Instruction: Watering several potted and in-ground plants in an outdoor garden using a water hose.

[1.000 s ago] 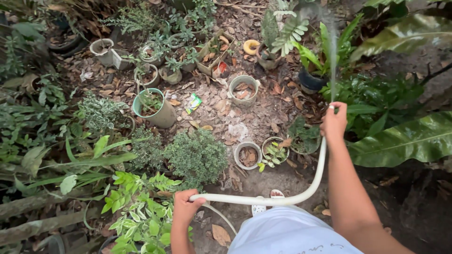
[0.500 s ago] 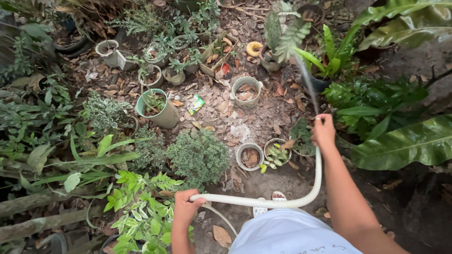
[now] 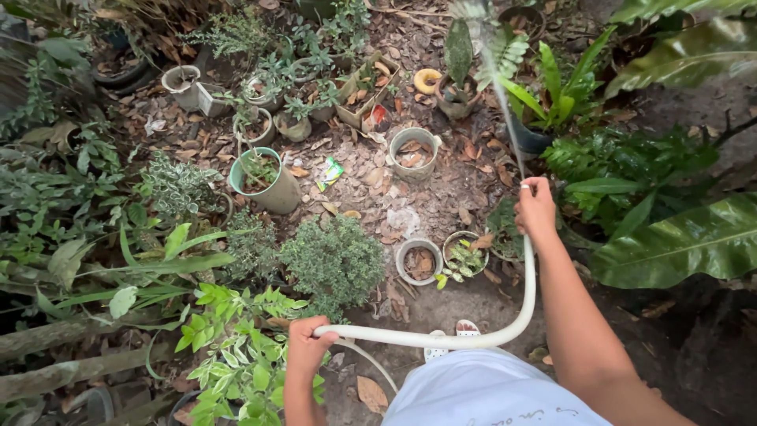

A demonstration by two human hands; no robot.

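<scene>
A pale garden hose (image 3: 505,331) curves from my left hand up to my right hand. My right hand (image 3: 536,209) grips the hose's end, and a thin jet of water (image 3: 497,87) shoots up and away toward a potted fern (image 3: 465,59). Low in the view, my left hand (image 3: 307,347) is closed around the hose, just above a bright green leafy plant (image 3: 236,355). My white shirt (image 3: 481,390) fills the bottom edge, with a sandalled foot (image 3: 465,325) showing beneath the hose.
Many potted plants stand on leaf-strewn soil: a green pot (image 3: 264,181), a grey pot (image 3: 412,151) full of dry leaves, a small bushy shrub (image 3: 335,260), two little pots (image 3: 438,259). Large glossy leaves (image 3: 678,237) crowd the right. Logs (image 3: 63,339) lie at the lower left.
My right hand has shifted left with the hose end, and the water jet has swung from straight up to leaning up-left toward the fern. My left hand has stayed put.
</scene>
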